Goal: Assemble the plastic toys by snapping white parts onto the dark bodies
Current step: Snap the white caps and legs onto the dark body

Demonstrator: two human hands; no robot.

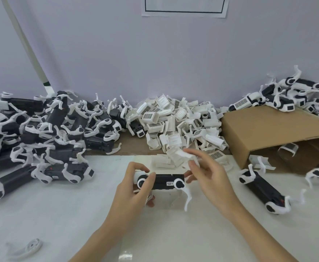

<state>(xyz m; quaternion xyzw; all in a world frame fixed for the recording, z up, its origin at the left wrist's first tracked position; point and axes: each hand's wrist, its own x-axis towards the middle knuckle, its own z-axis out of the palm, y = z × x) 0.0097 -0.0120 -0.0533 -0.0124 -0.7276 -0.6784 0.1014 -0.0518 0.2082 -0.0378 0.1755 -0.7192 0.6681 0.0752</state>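
Note:
My left hand (134,188) grips the left end of a dark toy body (162,181) with white round joints and thin white legs, held just above the white table. My right hand (207,178) hovers at the body's right end and pinches a white box-shaped part (179,155) between thumb and fingertips, blurred by motion, just above and behind the body. A heap of loose white parts (181,121) lies directly behind, against the wall.
A large pile of dark bodies with white legs (41,133) fills the left. A tipped cardboard box (275,133) sits at the right with toys (294,95) on top. Two more toys (264,191) lie at the right. A single white leg piece (28,248) lies near the front left.

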